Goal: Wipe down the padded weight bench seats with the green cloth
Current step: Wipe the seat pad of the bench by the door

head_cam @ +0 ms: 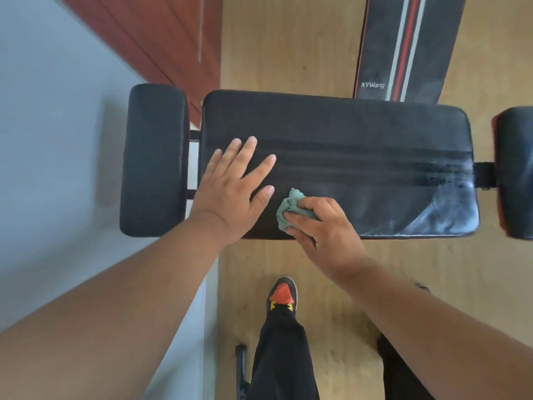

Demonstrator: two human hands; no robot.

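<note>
A black padded bench seat point(360, 134) lies across the middle of the view, with dark stitched stripes along it and a shiny patch at its right end. My left hand point(230, 189) rests flat on the seat's left part, fingers spread and straight. Just to its right, my right hand point(320, 223) grips a bunched green cloth point(291, 207) and presses it onto the seat near the front edge. A smaller black pad point(154, 160) sits off the seat's left end. Another pad point(514, 171) shows at the right edge.
A second bench pad with red and white stripes point(403, 47) stretches away behind the seat. The floor is light wood point(288, 47). A grey wall point(52, 140) and reddish wood panel point(161, 36) stand at left. My shoe point(282, 293) and dark trouser leg are below.
</note>
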